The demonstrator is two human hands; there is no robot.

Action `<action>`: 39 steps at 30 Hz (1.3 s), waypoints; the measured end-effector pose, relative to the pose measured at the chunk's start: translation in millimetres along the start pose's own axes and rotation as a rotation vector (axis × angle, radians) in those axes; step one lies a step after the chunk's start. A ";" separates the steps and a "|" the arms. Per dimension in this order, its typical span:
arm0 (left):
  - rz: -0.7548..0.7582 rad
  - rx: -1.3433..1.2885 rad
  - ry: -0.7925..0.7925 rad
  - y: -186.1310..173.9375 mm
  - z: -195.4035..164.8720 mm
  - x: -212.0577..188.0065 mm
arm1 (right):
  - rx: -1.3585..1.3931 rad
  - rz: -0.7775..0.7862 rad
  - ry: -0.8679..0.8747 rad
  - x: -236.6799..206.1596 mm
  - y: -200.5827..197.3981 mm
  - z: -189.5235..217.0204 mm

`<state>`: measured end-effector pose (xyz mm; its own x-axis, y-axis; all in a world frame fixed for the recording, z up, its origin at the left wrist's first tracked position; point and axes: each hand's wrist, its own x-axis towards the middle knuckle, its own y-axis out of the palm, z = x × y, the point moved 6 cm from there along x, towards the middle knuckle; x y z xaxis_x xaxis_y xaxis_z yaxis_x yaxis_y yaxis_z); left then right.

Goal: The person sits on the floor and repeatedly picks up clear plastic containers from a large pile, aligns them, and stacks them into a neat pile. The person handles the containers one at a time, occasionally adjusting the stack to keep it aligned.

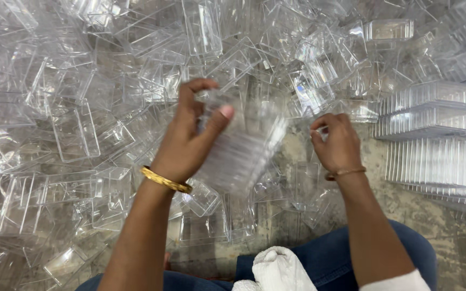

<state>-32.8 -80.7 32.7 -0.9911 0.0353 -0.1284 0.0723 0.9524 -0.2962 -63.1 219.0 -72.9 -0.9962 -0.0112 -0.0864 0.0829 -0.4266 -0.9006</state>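
Clear plastic stack of nested trays [244, 151] is clamped in left hand [190, 143] above the floor [405, 199], blurred. Right hand [336, 144] pinches closed at the stack's right side; can't tell on what. Risk: one-hand grip on slick nested trays could let them slide into the loose tray pile [82, 108]. Finished stacks [432, 129] sit at right edge.

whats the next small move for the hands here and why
Probably bring the right hand across to the nested stack of clear trays that the left hand holds up. The right hand looks pinched shut beside it, on what I cannot tell, and neat finished stacks already lie at the right.
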 end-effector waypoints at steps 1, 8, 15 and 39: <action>0.014 0.043 -0.011 2.7 0.6 -1.4 | 0.028 -0.061 -0.064 0.4 -2.7 5.2; -0.017 0.048 -0.001 9.6 11.0 1.8 | -0.048 -0.129 -0.214 -2.3 22.2 20.4; -0.441 -0.281 0.184 -22.3 17.1 6.6 | -0.069 0.024 0.009 0.1 -9.3 -0.8; -0.447 -0.499 -0.016 38.1 43.6 -3.2 | 1.372 0.362 0.182 -32.3 5.4 43.0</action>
<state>-22.0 -57.7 -19.4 -0.9116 -0.3960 -0.1104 -0.4090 0.9003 0.1486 -31.6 178.2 -56.7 -0.9002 -0.2370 -0.3654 0.1317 -0.9478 0.2903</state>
